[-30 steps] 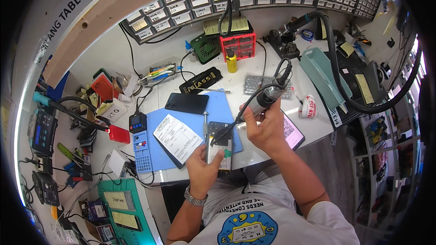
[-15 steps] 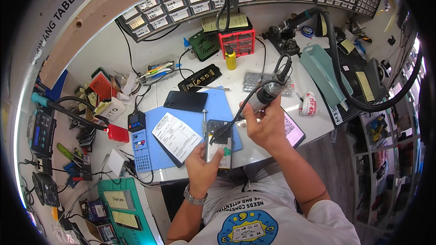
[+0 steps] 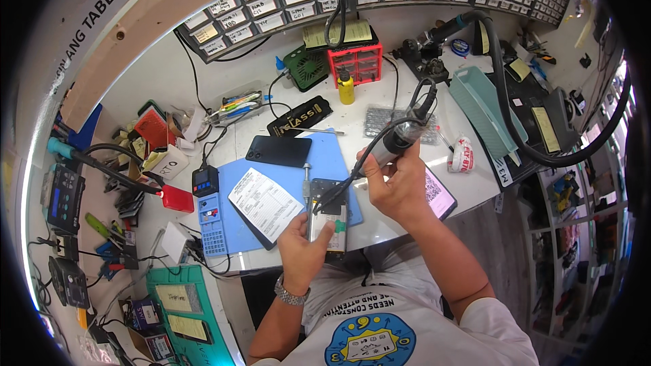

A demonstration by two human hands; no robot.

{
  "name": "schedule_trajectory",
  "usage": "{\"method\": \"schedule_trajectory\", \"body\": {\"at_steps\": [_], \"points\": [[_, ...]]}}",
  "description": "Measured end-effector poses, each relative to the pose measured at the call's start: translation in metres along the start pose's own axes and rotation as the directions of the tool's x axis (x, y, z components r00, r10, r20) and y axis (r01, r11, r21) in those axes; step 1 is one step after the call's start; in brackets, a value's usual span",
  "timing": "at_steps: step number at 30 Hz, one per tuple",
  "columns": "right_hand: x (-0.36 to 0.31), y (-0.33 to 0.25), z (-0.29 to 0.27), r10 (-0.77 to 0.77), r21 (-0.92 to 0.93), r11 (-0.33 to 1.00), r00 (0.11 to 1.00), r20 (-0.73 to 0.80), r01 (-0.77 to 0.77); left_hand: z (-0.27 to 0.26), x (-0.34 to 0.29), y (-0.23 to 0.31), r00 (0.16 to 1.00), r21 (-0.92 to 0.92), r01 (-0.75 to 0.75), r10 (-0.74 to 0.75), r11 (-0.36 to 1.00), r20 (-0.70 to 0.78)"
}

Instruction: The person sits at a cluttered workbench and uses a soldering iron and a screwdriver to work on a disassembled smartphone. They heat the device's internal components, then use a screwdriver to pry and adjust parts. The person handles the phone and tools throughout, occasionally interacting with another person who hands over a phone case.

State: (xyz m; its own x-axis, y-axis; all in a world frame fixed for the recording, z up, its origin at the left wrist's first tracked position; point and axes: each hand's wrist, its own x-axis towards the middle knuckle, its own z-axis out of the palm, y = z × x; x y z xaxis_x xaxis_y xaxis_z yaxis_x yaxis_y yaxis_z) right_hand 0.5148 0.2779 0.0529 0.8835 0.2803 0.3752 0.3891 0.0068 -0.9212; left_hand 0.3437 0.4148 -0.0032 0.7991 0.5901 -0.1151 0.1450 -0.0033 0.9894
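Note:
My left hand (image 3: 304, 249) is closed around the lower left edge of an opened phone (image 3: 336, 196), thumb over its exposed battery. Its circuit board end points away from me. My right hand (image 3: 400, 193) grips a corded cylindrical tool (image 3: 391, 151), silver and black with a clear end, held up to the right of the phone. A black cable (image 3: 371, 152) passes from near the tool's far end toward the phone; whether it touches cannot be made out. A slim silver screwdriver (image 3: 306, 179) lies just beyond the phone. The blue mat (image 3: 230, 220) lies partly beneath these things.
A printed paper form (image 3: 264, 203) and a black phone (image 3: 278, 150) lie on the mat. Behind stand a yellow bottle (image 3: 346, 88) and a red drawer box (image 3: 356, 64). At right are a pale green tray (image 3: 485, 105) and a thick black hose (image 3: 502, 74) arching over the bench.
Both hands keep their grips, with almost no movement. The whole view has shifted very slightly.

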Motion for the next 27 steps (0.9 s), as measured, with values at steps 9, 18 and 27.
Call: {"method": "schedule_trajectory", "body": {"at_steps": [9, 18, 27], "points": [[0.005, 0.005, 0.015, -0.021, 0.038, 0.999, 1.0, 0.006, 0.021, 0.001, -0.001, 0.003, 1.0, 0.012, 0.001, -0.002, 1.0, 0.005], [0.007, 0.011, 0.019, -0.037, 0.015, 0.999, 0.999, 0.031, 0.036, 0.001, -0.001, 0.006, 0.999, 0.035, 0.032, -0.032, 0.999, -0.004], [0.012, 0.008, 0.024, -0.033, 0.056, 0.998, 0.998, 0.05, 0.03, 0.0, 0.0, 0.006, 0.999, 0.008, 0.047, -0.047, 0.999, -0.008]]}}
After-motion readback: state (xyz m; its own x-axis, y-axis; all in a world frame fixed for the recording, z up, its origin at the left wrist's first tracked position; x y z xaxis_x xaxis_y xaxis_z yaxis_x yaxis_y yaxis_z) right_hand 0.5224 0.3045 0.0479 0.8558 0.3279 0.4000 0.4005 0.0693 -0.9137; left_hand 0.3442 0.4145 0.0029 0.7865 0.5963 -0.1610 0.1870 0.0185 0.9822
